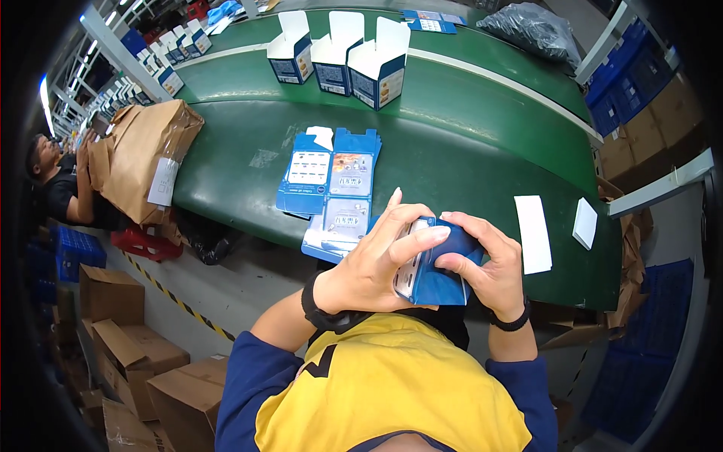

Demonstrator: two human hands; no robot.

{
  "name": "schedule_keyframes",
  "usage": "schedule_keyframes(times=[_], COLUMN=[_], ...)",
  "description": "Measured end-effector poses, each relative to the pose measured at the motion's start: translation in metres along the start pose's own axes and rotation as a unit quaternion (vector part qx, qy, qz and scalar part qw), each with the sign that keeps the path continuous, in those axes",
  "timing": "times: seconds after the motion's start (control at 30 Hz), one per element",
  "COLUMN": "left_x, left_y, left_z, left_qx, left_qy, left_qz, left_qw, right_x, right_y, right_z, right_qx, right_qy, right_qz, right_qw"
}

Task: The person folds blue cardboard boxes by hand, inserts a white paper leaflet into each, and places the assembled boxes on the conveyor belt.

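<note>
Between my two hands, close to my body at the table's near edge, is a blue folding carton (pixel 444 277) with a white printed side. My left hand (pixel 388 252) grips it from the left, fingers along its upper edge. From the right, my right hand (pixel 489 264) holds it, thumb pressed against the blue face. Just beyond my left hand lies a stack of flat blue carton blanks (pixel 350 177) with printed panels. Whether the carton's bottom is closed is hidden by my hands.
Three open cartons (pixel 330 64) stand at the far side of the green table (pixel 467 113). White sheets (pixel 533 233) and a small white stack (pixel 585 224) lie at right. A brown paper-wrapped bundle (pixel 143 154) sits left, near another person (pixel 68 181). Cardboard boxes (pixel 135 354) crowd the floor.
</note>
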State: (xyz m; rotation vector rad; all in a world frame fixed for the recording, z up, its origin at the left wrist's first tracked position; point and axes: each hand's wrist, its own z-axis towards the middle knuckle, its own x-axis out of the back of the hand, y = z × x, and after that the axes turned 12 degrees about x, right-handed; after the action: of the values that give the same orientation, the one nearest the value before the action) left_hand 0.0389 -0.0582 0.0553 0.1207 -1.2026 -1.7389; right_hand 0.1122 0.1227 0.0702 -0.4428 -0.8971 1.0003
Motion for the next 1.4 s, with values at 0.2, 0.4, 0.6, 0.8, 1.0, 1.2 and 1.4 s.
schedule_keyframes(times=[0.2, 0.4, 0.6, 0.8, 1.0, 1.2, 1.4], left_x=[0.006, -0.015, -0.016, -0.007, 0.02, 0.084, 0.109], left_y=[0.002, 0.004, -0.012, -0.006, -0.037, -0.072, -0.11], left_z=[0.001, 0.005, 0.003, 0.008, 0.029, 0.025, -0.015], left_qx=[0.008, -0.032, -0.021, 0.01, -0.297, 0.109, 0.208], left_qy=[-0.022, 0.065, 0.052, 0.017, 0.056, -0.058, -0.046], left_qz=[0.014, 0.02, 0.072, -0.071, 0.249, 0.48, 0.494], left_qw=[1.0, 0.997, 0.996, 0.997, 0.92, 0.869, 0.843], right_x=[0.005, -0.032, -0.04, 0.004, 0.036, 0.009, -0.044], right_y=[0.003, 0.003, -0.009, 0.003, 0.039, 0.116, 0.251], right_z=[0.001, -0.01, -0.012, 0.007, 0.021, 0.098, 0.17], right_qx=[-0.003, -0.085, -0.06, -0.101, -0.282, -0.232, -0.118], right_qy=[-0.07, 0.18, 0.178, 0.081, -0.082, -0.008, 0.019], right_qz=[-0.096, 0.392, 0.32, 0.223, 0.473, 0.231, -0.068], right_qw=[0.993, 0.898, 0.929, 0.966, 0.831, 0.945, 0.99])
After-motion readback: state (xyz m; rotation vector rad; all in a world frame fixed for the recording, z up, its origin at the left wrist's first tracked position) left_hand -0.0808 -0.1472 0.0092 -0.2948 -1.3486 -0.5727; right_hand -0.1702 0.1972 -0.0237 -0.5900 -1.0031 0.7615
